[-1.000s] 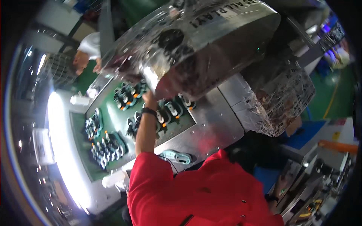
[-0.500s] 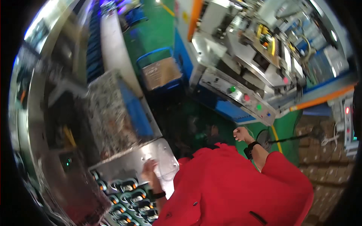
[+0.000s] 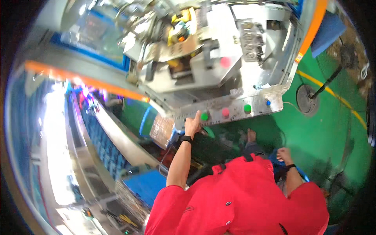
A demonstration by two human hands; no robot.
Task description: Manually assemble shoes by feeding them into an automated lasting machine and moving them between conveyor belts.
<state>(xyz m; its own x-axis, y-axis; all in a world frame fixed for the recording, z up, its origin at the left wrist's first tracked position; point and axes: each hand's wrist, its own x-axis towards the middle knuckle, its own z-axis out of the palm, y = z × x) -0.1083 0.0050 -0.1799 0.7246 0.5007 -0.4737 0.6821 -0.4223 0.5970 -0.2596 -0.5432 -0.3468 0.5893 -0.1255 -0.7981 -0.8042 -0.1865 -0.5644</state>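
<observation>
My left hand (image 3: pixel 191 127) is at the left end of the metal control panel (image 3: pixel 215 111). Its index finger stretches up beside the left green button (image 3: pixel 204 116); whether it touches the button I cannot tell. The other fingers are curled. A dark curved piece with a green edge (image 3: pixel 208 132) shows at their side, partly hidden and too blurred to name. Low on the right, in front of my body, my right hand (image 3: pixel 284 156) is curled closed, with nothing visible in it. A pink button (image 3: pixel 225 112) and a second green button (image 3: pixel 247 109) sit further right along the panel.
Above the panel stands a machine with a metal worktable (image 3: pixel 172 80) and orange frame bars (image 3: pixel 312 33). A carton (image 3: pixel 162 129) on a blue cart and a long conveyor (image 3: pixel 111 129) lie left. A round stand base (image 3: pixel 306 100) is on the green floor at right.
My view has swung right, toward the machine. My left hand has gone from above the tray of ring-shaped parts to the control panel. My right hand has stayed curled near my body.
</observation>
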